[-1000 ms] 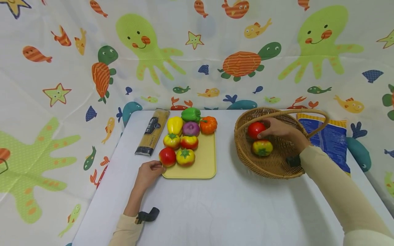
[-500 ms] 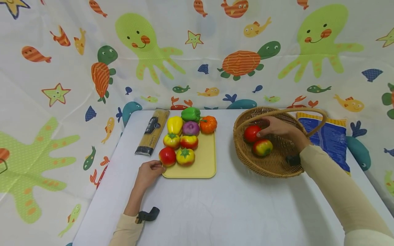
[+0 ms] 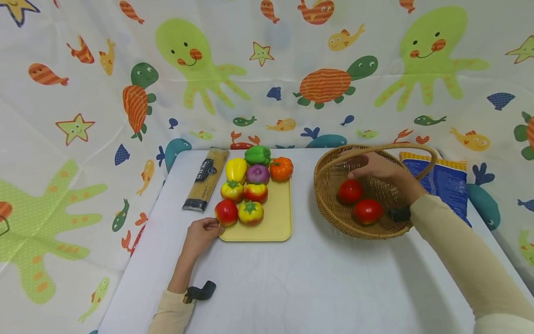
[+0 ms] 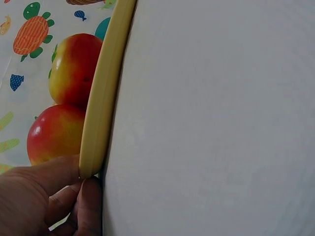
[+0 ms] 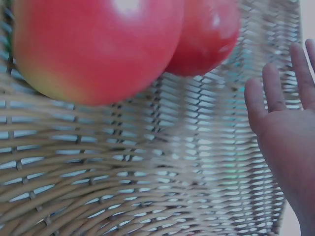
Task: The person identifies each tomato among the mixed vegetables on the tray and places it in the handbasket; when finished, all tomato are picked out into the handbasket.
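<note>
**While the left hand (image 3: 204,234) pinches a yellow tray (image 3: 277,220), the right hand (image 3: 379,168) spreads its fingers inside a wicker basket (image 3: 327,206)**

On a white table (image 3: 267,287), seen from a head-worn camera, the tray lies left of center and the basket to the right. The left hand holds the tray's near left corner; the left wrist view shows the thumb on one side of the rim and a finger on the other. The right hand is inside the basket, under its arched handle (image 3: 429,160). In the right wrist view its fingers are extended and apart, gripping nothing. Below the hand lie two red fruits (image 3: 367,212), close together on the basket's floor; whether the thumb touches the farther one, I cannot tell.

The tray's near end carries a mostly red fruit (image 3: 226,212), right by the left hand, and a yellow one (image 3: 251,213) with a green leafy crown. Beyond are two more red-and-yellow fruits (image 3: 256,193). Farther back sit a yellow pepper (image 3: 236,170), a purple onion (image 3: 257,174), an orange pumpkin (image 3: 281,169) and, farthest, a green pepper (image 3: 257,156).

A spaghetti packet (image 3: 206,178) lies slanted left of the tray. Right of the basket, partly hidden by it, is a blue bag (image 3: 446,185) with a yellow edge. Both sleeves (image 3: 463,257) are beige. A white cloth (image 3: 283,41) printed with sea animals hangs behind everything.
</note>
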The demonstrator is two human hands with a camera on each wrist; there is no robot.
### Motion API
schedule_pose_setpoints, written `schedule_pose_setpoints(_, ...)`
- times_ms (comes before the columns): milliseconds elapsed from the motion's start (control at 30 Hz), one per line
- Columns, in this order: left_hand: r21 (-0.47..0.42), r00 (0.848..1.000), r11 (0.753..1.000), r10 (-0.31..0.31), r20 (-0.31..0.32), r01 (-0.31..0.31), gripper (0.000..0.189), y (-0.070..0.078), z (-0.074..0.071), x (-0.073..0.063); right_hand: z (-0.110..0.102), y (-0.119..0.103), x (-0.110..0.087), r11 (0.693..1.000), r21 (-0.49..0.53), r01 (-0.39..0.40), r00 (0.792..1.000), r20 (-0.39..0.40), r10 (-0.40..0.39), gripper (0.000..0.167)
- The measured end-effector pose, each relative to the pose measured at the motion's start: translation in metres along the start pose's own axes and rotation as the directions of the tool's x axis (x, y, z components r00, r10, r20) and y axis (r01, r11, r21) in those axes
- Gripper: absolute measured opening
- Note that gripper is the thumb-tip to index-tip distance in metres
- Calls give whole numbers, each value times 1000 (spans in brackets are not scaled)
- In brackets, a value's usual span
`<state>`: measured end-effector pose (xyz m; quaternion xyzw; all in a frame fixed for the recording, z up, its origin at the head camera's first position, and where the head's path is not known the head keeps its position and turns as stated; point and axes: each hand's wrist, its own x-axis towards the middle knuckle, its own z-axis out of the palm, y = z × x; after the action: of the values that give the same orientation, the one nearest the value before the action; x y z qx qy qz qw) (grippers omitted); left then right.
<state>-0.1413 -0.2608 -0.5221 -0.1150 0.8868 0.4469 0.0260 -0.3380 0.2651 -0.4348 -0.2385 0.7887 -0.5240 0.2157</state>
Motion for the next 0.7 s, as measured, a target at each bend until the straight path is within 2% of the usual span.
schedule_pose_setpoints(233,0,1000,1000,-1,0,1,36,0,0,2,7,-25,-14,997,3,78,996,-31,-78,60)
schedule_pose_setpoints(400,4,1000,1000,-12,8,12,37,1,0,2,13,-46,-36,994,-12,107,992,-70,-108,63)
schedule_pose_setpoints(500,8,1000,1000,-21,6,21,37,2,-1,1,17,-57,-48,991,12,133,988,-76,-131,62)
schedule_pose_setpoints(700,8,999,999,-39,7,39,39,3,-2,0,27,-69,-73,987,24,158,983,-100,-155,65)
